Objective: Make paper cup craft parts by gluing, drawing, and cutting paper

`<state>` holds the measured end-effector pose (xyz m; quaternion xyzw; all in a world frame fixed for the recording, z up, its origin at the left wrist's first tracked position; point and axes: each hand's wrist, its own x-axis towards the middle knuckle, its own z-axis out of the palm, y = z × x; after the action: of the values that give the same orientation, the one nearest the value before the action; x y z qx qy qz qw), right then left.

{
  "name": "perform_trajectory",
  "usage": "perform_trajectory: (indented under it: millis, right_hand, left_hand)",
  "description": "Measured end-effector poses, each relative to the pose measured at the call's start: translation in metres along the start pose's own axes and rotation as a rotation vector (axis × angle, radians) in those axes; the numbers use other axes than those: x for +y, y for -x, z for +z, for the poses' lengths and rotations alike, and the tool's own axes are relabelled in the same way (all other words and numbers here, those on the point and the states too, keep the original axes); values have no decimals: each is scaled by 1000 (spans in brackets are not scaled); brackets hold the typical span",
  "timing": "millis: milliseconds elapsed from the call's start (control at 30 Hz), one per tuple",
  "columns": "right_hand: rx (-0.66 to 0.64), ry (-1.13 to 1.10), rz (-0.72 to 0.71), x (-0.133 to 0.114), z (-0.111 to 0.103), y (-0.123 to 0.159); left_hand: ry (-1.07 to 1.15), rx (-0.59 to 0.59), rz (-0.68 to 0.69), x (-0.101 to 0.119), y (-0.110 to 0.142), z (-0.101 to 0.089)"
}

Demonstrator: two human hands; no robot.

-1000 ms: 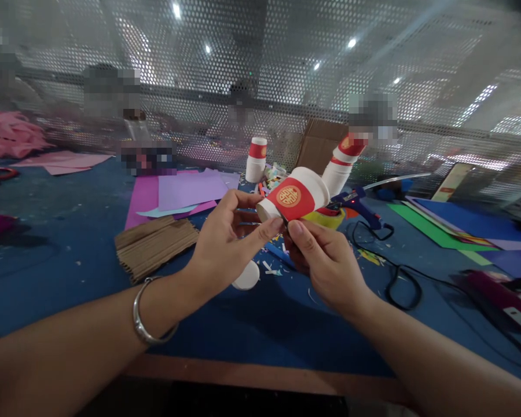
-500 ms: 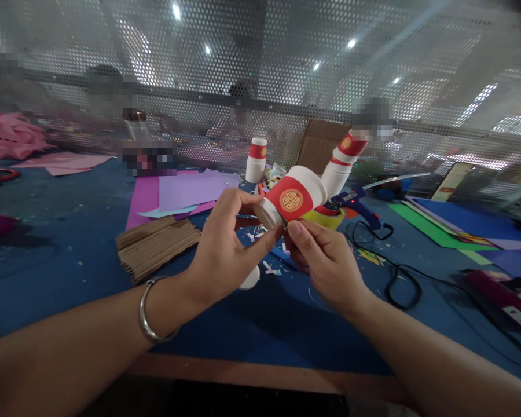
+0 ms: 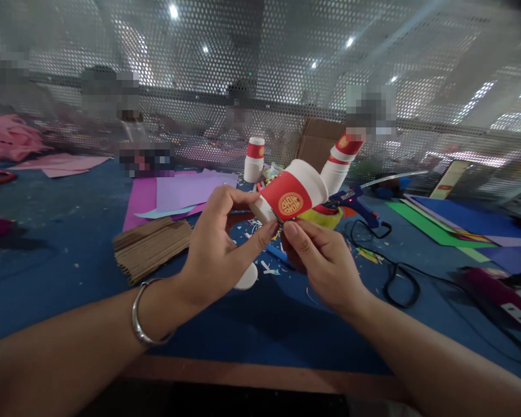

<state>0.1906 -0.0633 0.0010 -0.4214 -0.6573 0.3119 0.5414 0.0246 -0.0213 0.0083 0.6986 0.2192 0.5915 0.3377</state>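
Observation:
I hold a white paper cup (image 3: pixel 292 191) with a red band and a gold emblem, tilted on its side above the blue table (image 3: pixel 69 255). My left hand (image 3: pixel 219 246) pinches the cup's narrow base between thumb and fingers. My right hand (image 3: pixel 323 260) is closed at the lower edge of the red band, its thumb pressed on it; what is under its fingers is hidden. A small white disc (image 3: pixel 245 278) lies on the table below my left hand. A silver bangle (image 3: pixel 141 315) circles my left wrist.
Corrugated cardboard (image 3: pixel 150 246) lies left of my hands, purple paper sheets (image 3: pixel 186 191) behind it. More red-banded cups (image 3: pixel 254 159) stand at the back, some stacked (image 3: pixel 341 159). A blue glue gun (image 3: pixel 353 202) with a black cord (image 3: pixel 395 278), coloured sheets (image 3: pixel 451 226) and paper scraps lie right. Perforated screen behind.
The cup has turned in my fingers, so the gold emblem has moved lower on its side. My hands stay in about the same place.

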Motion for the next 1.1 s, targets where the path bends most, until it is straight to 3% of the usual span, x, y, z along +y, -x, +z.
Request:
perform_trajectory:
  millis: [133, 700, 900, 1000, 1100]
  right_hand:
    - [-5, -6, -2, 1, 0, 1]
    - [14, 9, 37, 3, 1, 0]
    - [42, -65, 115, 1, 1, -3]
    - [70, -144, 162, 1, 0, -4]
    - [120, -152, 144, 3, -6, -7]
  left_hand:
    - [-111, 0, 70, -2, 2, -1]
    - [-141, 4, -11, -2, 3, 0]
    - [-194, 13, 40, -3, 5, 2]
    - [-111, 13, -42, -1, 2, 1]
    - [5, 88, -187, -2, -9, -5]
